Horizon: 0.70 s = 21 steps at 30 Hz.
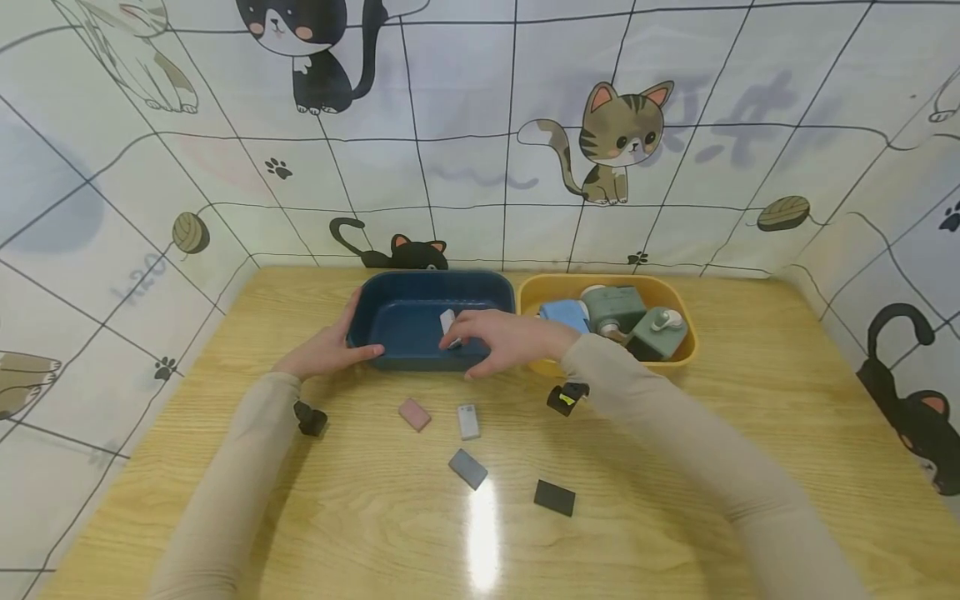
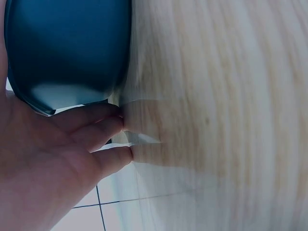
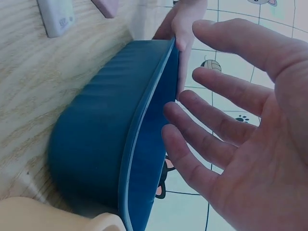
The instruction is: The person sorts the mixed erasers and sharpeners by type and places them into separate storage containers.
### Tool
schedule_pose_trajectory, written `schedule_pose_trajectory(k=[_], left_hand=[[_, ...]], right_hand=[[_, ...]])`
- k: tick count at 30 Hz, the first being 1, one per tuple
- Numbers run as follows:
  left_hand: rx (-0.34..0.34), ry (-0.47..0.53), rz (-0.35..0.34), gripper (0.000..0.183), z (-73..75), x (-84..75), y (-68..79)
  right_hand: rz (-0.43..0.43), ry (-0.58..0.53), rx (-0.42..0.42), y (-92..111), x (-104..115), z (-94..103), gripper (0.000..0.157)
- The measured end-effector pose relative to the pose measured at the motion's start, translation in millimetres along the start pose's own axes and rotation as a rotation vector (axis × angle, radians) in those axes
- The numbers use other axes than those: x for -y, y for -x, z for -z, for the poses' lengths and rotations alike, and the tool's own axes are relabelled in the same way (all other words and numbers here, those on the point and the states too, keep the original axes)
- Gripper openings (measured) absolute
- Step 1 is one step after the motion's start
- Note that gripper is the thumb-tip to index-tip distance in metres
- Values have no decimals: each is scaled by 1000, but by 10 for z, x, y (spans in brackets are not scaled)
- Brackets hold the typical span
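A dark blue plastic bin stands at the back of the table. My left hand holds its left end, thumb at the front rim and fingers along the outside. Over the bin's right part hovers my right hand. In the right wrist view, its fingers are spread and nothing lies between them. A small white block shows beside those fingertips inside the bin, partly covered by them. On the table before the bin lie a pink block, a white block, a grey block and a black block.
Right beside the blue bin stands a yellow bin. It contains grey-green bottles and a light blue item. A cat-print sheet hangs around the back and sides of the wooden table.
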<state>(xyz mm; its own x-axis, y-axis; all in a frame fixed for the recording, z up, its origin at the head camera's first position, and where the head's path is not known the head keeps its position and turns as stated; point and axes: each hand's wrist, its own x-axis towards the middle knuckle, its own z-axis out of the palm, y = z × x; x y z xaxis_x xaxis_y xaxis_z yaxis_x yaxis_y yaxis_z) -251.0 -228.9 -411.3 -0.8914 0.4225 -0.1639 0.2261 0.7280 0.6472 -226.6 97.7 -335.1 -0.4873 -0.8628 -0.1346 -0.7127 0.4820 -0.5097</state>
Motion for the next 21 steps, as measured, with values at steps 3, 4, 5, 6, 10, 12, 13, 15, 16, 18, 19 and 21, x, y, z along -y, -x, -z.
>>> schedule_pose_trajectory(k=[3, 4, 5, 6, 10, 12, 13, 15, 16, 18, 19, 21], left_hand=[[5, 6, -1, 109, -1, 4, -7], [5, 7, 2, 109, 0, 5, -8], [6, 9, 4, 109, 2, 5, -10], [7, 11, 6, 109, 4, 5, -11], [11, 14, 11, 110, 19, 3, -4], [13, 17, 11, 110, 22, 6, -5], [12, 19, 10, 110, 23, 10, -6], [10, 20, 7, 110, 21, 22, -14], [10, 21, 6, 110, 20, 28, -19], [9, 20, 2, 110, 16, 39, -29], [9, 21, 1, 110, 14, 42, -33], [11, 23, 0, 110, 11, 43, -36]], right_hand=[[-2, 8, 6, 52, 28, -3, 49], [3, 9, 7, 68, 34, -4, 48], [10, 7, 6, 85, 42, -4, 48], [12, 11, 6, 100, 49, -5, 48], [-6, 7, 19, 148, 84, -7, 48], [-22, 8, 33, 166, 102, -14, 49], [-26, 6, 39, 173, 111, -19, 49], [-24, 3, 43, 185, 123, -32, 49], [-20, 3, 44, 188, 128, -41, 49], [-12, -2, 45, 194, 131, -61, 49], [-10, -3, 44, 197, 131, -73, 48], [-5, -6, 46, 199, 128, -98, 48]])
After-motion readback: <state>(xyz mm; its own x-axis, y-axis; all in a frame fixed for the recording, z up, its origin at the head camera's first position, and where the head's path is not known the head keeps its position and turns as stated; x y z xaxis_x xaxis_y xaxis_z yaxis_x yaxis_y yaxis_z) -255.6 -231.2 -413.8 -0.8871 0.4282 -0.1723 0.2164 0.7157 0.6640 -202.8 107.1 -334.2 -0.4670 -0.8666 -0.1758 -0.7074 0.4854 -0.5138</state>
